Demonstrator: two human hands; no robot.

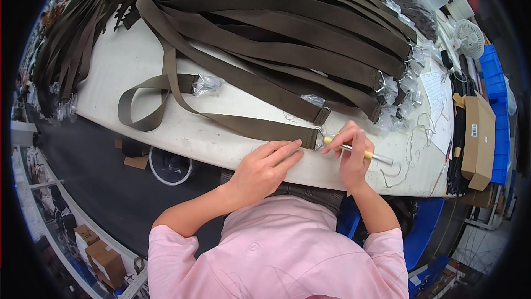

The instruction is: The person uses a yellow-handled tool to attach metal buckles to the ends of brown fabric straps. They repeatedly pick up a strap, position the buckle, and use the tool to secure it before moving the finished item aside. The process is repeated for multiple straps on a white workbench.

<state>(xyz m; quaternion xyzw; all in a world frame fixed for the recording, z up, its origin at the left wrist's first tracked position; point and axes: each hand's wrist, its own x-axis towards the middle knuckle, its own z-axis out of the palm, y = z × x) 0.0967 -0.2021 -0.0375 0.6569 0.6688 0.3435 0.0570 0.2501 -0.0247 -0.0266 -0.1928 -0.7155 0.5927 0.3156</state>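
A dark brown webbing strap (pixel 249 126) runs across the white table to a stitched end with a metal ring (pixel 319 139). My left hand (pixel 263 167) lies over that end, fingers stretched out flat and fingertips touching the webbing's near edge. In my right hand (pixel 354 152) is a slim pen-like tool (pixel 381 159) with yellow and silver parts, gripped between thumb and fingers. Its working tip, partly behind my fingers, is close to the metal ring. Just beyond lies another strap end (pixel 321 115) with metal hardware and a scrap of clear plastic.
A large bundle of brown straps (pixel 265 6), tied with white, spreads over the far table (pixel 99 89). Their hardware is wrapped in clear plastic (pixel 406 86). Toward the right are loose threads, a paper sheet (pixel 434 105), a cardboard box (pixel 477 138), blue bins (pixel 494 78) and a small fan (pixel 469 39).
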